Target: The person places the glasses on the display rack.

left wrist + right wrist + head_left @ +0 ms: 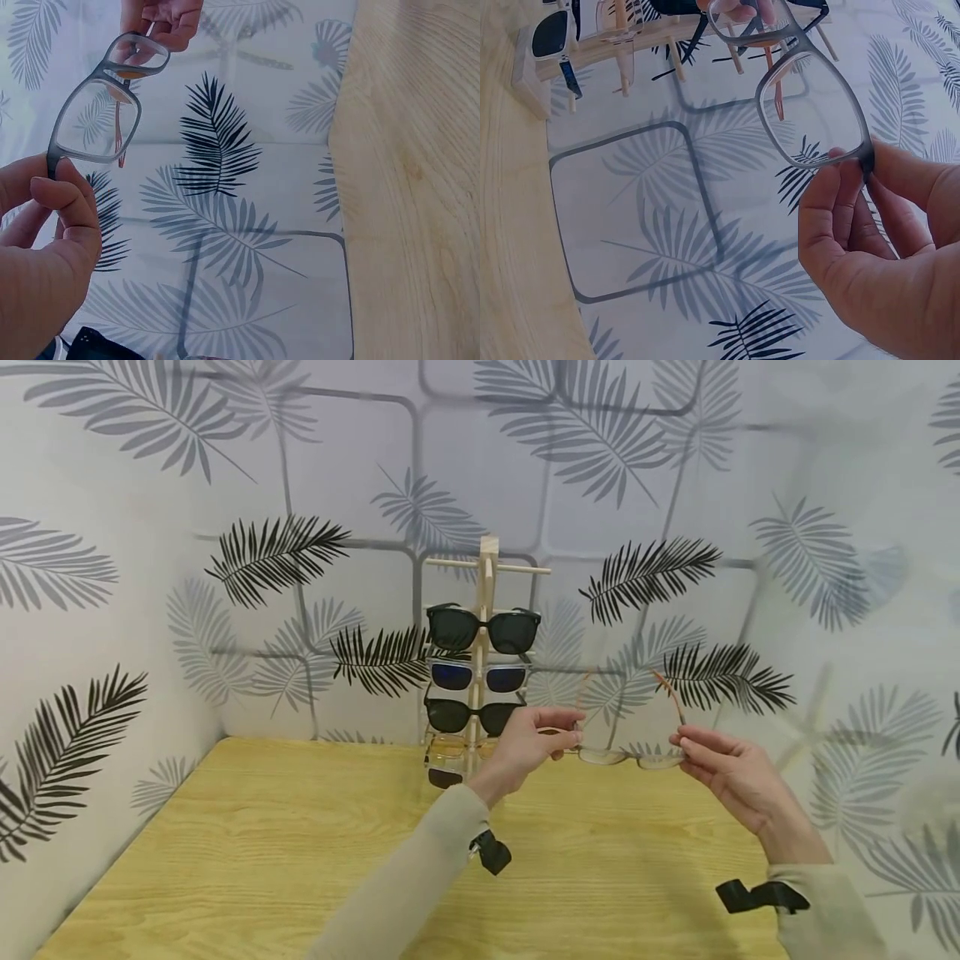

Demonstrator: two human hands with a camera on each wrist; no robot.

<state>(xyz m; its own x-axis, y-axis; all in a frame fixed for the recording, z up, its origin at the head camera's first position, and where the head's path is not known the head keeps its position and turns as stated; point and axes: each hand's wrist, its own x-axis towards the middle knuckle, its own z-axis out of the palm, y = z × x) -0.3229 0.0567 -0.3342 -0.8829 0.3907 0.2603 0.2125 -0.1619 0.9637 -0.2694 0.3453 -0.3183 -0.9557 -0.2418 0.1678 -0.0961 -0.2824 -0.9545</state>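
A pair of eyeglasses with a grey frame, clear lenses and orange-brown temples is held up in front of the patterned wall. My left hand pinches its left hinge corner between thumb and fingers. At the opposite corner my right hand has the same kind of pinch. Both temples are unfolded and point away toward the wall. Seen from the right wrist, the grey rim stands tilted above my right fingertips. Just left of the glasses, my left hand and forearm cover part of a wooden eyewear stand.
On the stand hang black sunglasses, blue-lensed glasses, another black pair and yellowish glasses, with a dark lens lowest. Bare pegs cross its top. Beneath is a wood-grain table against the leaf-print wall.
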